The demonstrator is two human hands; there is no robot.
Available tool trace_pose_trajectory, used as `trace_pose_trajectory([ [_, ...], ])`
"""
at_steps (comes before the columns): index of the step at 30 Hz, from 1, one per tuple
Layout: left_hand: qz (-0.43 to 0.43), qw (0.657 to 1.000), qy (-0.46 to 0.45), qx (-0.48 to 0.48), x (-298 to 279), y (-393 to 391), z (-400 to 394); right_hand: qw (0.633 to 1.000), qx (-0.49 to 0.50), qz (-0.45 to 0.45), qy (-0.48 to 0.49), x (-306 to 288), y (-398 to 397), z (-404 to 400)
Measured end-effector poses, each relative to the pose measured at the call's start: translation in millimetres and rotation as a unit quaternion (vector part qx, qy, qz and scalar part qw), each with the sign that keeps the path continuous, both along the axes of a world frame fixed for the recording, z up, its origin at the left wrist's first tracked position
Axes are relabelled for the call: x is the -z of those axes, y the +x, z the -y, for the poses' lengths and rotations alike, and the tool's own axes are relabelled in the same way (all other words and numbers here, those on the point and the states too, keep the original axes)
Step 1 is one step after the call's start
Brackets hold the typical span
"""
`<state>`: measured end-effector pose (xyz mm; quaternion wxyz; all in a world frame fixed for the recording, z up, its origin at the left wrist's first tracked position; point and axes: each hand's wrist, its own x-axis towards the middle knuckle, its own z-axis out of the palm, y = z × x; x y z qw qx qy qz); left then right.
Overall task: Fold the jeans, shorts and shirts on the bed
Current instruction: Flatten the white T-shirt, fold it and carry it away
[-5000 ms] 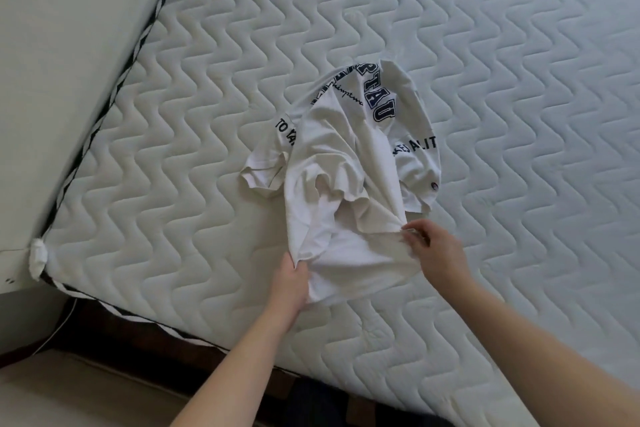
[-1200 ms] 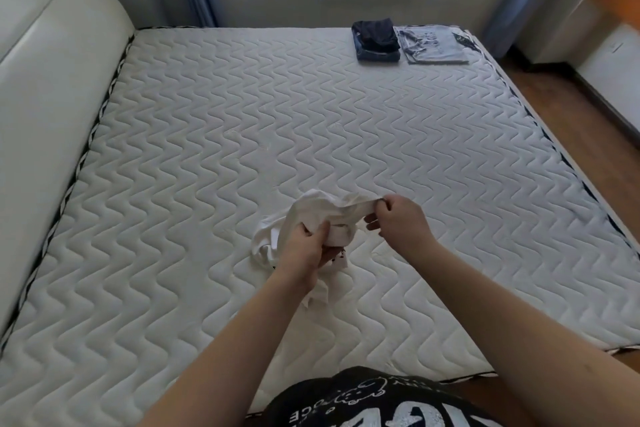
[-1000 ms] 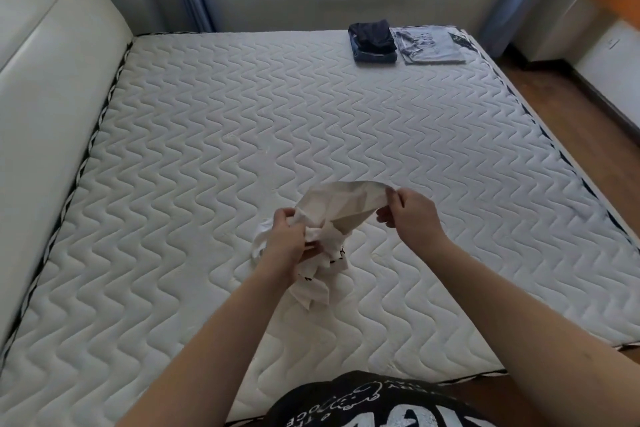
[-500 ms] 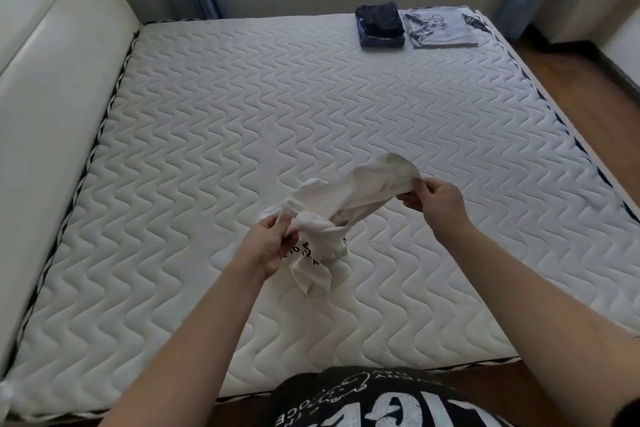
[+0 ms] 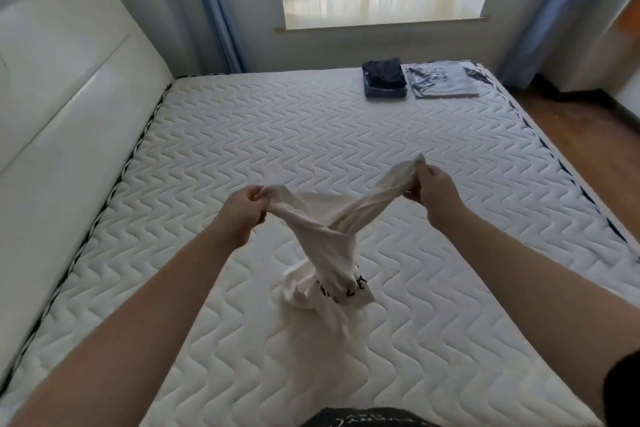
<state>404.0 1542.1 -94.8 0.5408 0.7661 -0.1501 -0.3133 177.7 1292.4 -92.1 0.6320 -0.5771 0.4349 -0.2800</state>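
Left hand (image 5: pixel 246 205) pinches one edge of the white printed T-shirt (image 5: pixel 329 253), right hand (image 5: pixel 431 185) pinches another edge, and both hold it up above the mattress (image 5: pixel 242 121) w/ arms apart, prob. to let the twisted cloth hang and open out before it is laid flat. Lower part is bunched, near the bed. Folded dark jeans (image 5: pixel 383 80) & grey shirt (image 5: pixel 443 81) wait at the far corner, out of the way

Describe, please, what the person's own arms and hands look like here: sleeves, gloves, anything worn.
Both forearms are bare, and the left hand and right hand wear no gloves; no rings or watch show. A dark sleeve edge shows at the right upper arm. At the bottom edge is a black top with white print.
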Motion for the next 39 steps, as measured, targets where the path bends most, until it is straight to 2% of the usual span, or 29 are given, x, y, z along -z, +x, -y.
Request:
trace_pose_trajectory([
  [3,0.040,0.999,-0.008,0.019,-45,27,22,0.993,-0.045,-0.044,-0.103,-44,17,34],
  [6,0.058,0.998,-0.014,0.024,-94,54,41,0.982,-0.062,-0.064,-0.164,-82,29,71],
  [9,0.080,0.996,-0.025,0.035,-134,81,47,0.958,-0.059,-0.119,-0.256,-114,26,100],
  [12,0.176,0.984,0.004,0.026,-161,106,42,0.933,-0.018,-0.162,-0.320,-134,17,123],
  [15,0.275,0.960,0.050,-0.009,-176,126,33,0.923,0.047,-0.179,-0.337,-146,5,142],
  [19,0.414,0.903,0.111,-0.035,-181,140,17,0.911,0.123,-0.201,-0.339,-152,-12,160],
  [23,0.474,0.864,0.165,-0.054,-168,148,3,0.899,0.153,-0.213,-0.349,-141,-28,162],
  [27,0.446,0.866,0.222,-0.039,-127,156,-12,0.898,0.123,-0.258,-0.335,-99,-41,145],
  [31,0.319,0.901,0.293,0.007,-48,148,-38,0.933,0.068,-0.261,-0.238,-18,-69,108],
  [36,0.170,0.955,0.242,-0.011,54,104,-89,0.969,0.050,-0.221,-0.099,87,-122,43],
  [39,0.076,0.970,0.230,-0.030,114,67,-124,0.975,0.053,-0.214,-0.018,132,-155,2],
])
